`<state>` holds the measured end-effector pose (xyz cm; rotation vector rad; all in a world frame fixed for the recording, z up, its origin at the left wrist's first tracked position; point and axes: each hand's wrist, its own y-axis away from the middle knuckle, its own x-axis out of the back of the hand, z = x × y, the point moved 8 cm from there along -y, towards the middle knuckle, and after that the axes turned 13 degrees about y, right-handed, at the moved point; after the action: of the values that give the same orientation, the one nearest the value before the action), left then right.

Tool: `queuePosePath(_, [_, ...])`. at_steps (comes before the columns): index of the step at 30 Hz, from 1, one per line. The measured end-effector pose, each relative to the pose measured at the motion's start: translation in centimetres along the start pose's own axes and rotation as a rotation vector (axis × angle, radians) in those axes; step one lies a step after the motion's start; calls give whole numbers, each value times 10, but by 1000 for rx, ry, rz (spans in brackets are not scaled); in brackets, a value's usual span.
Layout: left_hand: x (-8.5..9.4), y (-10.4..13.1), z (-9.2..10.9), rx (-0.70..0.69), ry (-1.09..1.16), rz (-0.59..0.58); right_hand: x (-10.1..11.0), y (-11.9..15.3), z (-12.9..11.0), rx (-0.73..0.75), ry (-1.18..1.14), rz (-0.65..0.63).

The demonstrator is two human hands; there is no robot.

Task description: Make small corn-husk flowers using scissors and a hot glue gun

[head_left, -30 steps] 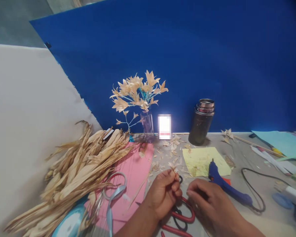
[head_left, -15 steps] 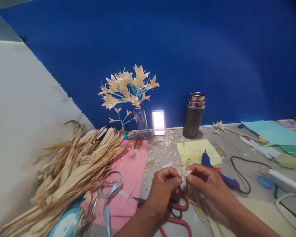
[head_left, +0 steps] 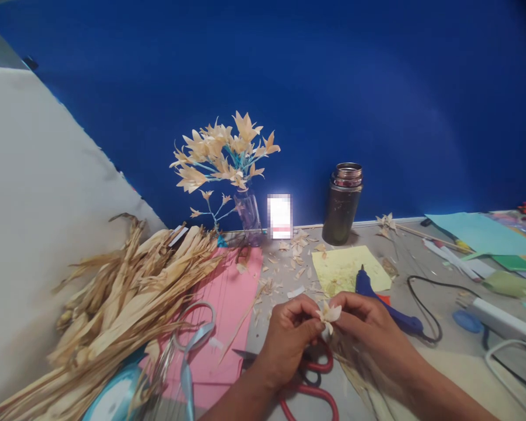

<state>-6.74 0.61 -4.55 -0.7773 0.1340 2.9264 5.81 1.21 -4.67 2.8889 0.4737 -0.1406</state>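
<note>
Between my hands is a small pale husk flower (head_left: 329, 314) with pointed petals. My left hand (head_left: 289, 339) pinches its left side between thumb and forefinger. On the other side, the closed fingers of my right hand (head_left: 370, 327) hold a petal. Red-handled scissors (head_left: 309, 395) lie under my left wrist, their blades partly hidden. A blue glue gun (head_left: 390, 310) rests just beyond my right hand, its nozzle over a yellow paper (head_left: 348, 266).
Dried husks (head_left: 127, 304) are piled at the left beside pink paper (head_left: 228, 310) and a ribbon roll (head_left: 114, 394). At the back stand a glass vase (head_left: 249, 219) of husk flowers and a dark bottle (head_left: 342, 207). A white power strip (head_left: 504, 321) and cables lie at the right.
The flower has turned in my fingers, and its petals now show more spread out. The whole view has shifted slightly. Both hands keep their hold.
</note>
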Motion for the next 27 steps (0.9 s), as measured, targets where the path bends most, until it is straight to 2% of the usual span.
queuePosePath(5, [2,0,11,-105,-117,-22,-2,0,3,-20,-34,-62])
queuePosePath(10, [0,2,17,-158,-195,-35,5,-1,1,9,66,-38])
queuePosePath(14, [-5,5,24,-213,-249,-58,2,-1,3,-20,19,-53])
queuePosePath(21, [-1,3,20,-192,-157,-6,-5,-1,5,-68,-140,-59])
queuePosePath(27, [2,1,-4,2,35,49,-9,-3,10,-56,-228,-75])
